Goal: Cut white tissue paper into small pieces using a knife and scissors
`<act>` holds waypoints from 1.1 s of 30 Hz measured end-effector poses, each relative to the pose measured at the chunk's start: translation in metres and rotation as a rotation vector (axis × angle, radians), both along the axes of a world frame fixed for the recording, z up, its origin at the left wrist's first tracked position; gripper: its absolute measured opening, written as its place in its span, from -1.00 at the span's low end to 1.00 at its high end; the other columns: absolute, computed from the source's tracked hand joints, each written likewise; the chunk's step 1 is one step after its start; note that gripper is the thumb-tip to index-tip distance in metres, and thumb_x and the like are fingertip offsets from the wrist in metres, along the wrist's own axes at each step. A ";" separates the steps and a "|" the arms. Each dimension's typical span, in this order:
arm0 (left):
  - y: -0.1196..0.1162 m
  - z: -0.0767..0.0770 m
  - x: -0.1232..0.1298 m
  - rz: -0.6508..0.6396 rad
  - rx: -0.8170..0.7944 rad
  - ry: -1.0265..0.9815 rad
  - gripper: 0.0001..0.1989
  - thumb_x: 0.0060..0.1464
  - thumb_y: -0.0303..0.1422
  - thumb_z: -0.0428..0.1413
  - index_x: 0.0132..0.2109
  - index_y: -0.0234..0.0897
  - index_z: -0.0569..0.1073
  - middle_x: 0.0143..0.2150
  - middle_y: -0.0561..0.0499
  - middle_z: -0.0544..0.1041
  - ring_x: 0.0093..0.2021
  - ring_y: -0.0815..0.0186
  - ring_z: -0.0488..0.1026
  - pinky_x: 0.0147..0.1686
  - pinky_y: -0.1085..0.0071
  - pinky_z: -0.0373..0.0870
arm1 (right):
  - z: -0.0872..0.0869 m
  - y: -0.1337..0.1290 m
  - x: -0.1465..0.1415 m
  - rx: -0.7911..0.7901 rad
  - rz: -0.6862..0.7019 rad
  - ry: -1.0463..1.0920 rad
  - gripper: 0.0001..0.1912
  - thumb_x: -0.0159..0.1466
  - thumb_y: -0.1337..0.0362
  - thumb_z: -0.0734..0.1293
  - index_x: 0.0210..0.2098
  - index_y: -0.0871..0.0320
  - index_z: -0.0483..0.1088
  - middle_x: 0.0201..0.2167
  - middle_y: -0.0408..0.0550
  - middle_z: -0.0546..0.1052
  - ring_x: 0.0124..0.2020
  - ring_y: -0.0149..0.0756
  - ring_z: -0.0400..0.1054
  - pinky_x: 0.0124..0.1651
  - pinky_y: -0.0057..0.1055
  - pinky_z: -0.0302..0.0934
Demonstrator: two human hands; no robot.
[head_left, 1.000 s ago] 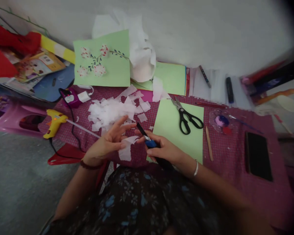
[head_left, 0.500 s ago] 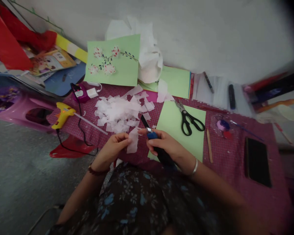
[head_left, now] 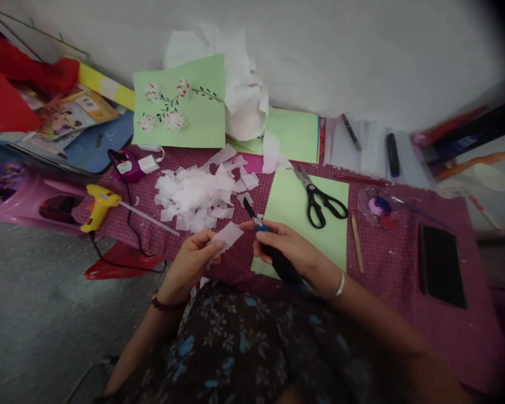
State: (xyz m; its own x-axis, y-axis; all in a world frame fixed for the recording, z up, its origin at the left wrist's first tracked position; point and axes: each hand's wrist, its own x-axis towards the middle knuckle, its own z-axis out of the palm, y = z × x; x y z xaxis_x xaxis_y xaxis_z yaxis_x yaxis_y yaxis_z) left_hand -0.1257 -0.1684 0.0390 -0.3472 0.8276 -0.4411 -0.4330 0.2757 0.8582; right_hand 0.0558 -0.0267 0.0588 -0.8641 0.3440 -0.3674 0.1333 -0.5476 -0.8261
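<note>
My left hand [head_left: 197, 255] pinches a small piece of white tissue paper [head_left: 227, 238] between thumb and fingers, with the strip tilted up to the right. In my right hand [head_left: 288, 247] is a utility knife [head_left: 278, 261] with a blue and black handle, its dark blade pointing up and away from me. The right fingertips are close to the paper's right end; whether they touch it I cannot tell. Beyond both hands lies a heap of torn white paper pieces [head_left: 193, 193]. A green sheet [head_left: 286, 196] lies beside my right hand, with black-handled scissors [head_left: 317, 196] on it.
At left, a yellow glue gun [head_left: 101, 205] with a stick and cord rests near the table edge. A green card with paper blossoms [head_left: 180, 126] leans at the back. A wooden stick [head_left: 357, 247] and a phone [head_left: 441, 266] lie to the right.
My left hand has turned the paper piece from hanging down to slanting up to the right. The right hand still holds the knife. The whole view has shifted slightly.
</note>
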 end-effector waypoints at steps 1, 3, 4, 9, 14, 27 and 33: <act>0.000 -0.001 0.001 0.042 0.000 -0.007 -0.76 -0.11 -0.27 0.36 -0.44 -0.32 0.49 -0.59 0.12 0.39 -0.59 0.50 0.25 -0.56 0.57 0.19 | -0.003 0.000 0.002 0.025 -0.040 -0.032 -0.48 0.27 0.02 0.31 0.08 0.26 0.42 -0.49 -0.11 0.47 -0.61 -0.48 0.19 -0.56 -0.45 0.01; 0.002 -0.005 0.003 0.129 0.007 -0.024 -0.76 -0.12 -0.28 0.36 -0.43 -0.31 0.47 -0.59 0.14 0.39 -0.60 0.51 0.24 -0.56 0.58 0.18 | -0.007 -0.003 0.008 0.042 -0.089 -0.081 -0.45 0.33 -0.05 0.21 0.05 0.29 0.42 -0.41 -0.02 0.51 -0.58 -0.46 0.20 -0.55 -0.44 0.06; 0.003 -0.007 0.003 0.162 0.014 -0.028 -0.76 -0.12 -0.29 0.35 -0.43 -0.31 0.46 -0.59 0.15 0.39 -0.60 0.51 0.24 -0.56 0.57 0.18 | -0.008 -0.005 0.010 0.037 -0.090 -0.096 -0.45 0.34 -0.05 0.19 0.04 0.29 0.42 -0.36 0.01 0.52 -0.56 -0.45 0.20 -0.54 -0.44 0.08; 0.006 -0.008 0.004 0.270 0.077 -0.001 -0.81 -0.04 -0.32 0.30 -0.41 -0.28 0.44 -0.60 0.16 0.37 -0.58 0.49 0.25 -0.52 0.55 0.20 | -0.010 -0.017 0.018 -0.003 -0.025 -0.111 -0.57 0.31 0.01 0.27 -0.01 0.20 0.41 -0.30 -0.03 0.47 -0.52 -0.46 0.20 -0.53 -0.46 0.09; 0.004 0.001 0.001 0.359 0.102 0.047 -0.84 -0.03 -0.35 0.28 -0.40 -0.27 0.44 -0.56 0.15 0.37 -0.55 0.48 0.27 -0.47 0.53 0.23 | -0.015 -0.025 0.033 -0.046 0.195 -0.142 -0.61 0.30 -0.03 0.29 -0.12 0.18 0.38 -0.36 -0.07 0.46 -0.48 -0.43 0.28 -0.44 -0.46 0.15; 0.014 0.001 0.006 0.296 0.038 0.015 -0.84 0.01 -0.39 0.28 -0.41 -0.24 0.43 -0.51 0.15 0.36 -0.48 0.47 0.24 -0.46 0.58 0.26 | -0.019 0.002 0.135 0.968 -0.474 -0.613 -0.65 0.32 0.10 0.26 0.00 0.15 0.39 -0.16 0.06 0.44 -0.09 -0.10 0.32 0.02 -0.19 0.21; 0.020 0.008 0.006 0.142 -0.010 0.105 -0.86 0.11 -0.35 0.21 -0.35 -0.22 0.40 -0.45 0.13 0.35 -0.41 0.44 0.26 -0.41 0.61 0.29 | -0.043 0.014 0.199 1.277 -0.693 -1.071 -0.52 0.31 0.11 0.22 0.09 0.29 0.39 -0.16 0.20 0.45 -0.08 0.02 0.32 0.05 -0.01 0.22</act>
State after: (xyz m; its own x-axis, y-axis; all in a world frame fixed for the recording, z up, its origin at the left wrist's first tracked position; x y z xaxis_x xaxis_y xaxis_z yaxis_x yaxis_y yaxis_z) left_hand -0.1199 -0.1489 0.0468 -0.5051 0.7627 -0.4039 -0.3764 0.2265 0.8984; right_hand 0.2545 -0.0130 0.0162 -0.0472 0.9887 0.1424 0.8831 0.1079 -0.4566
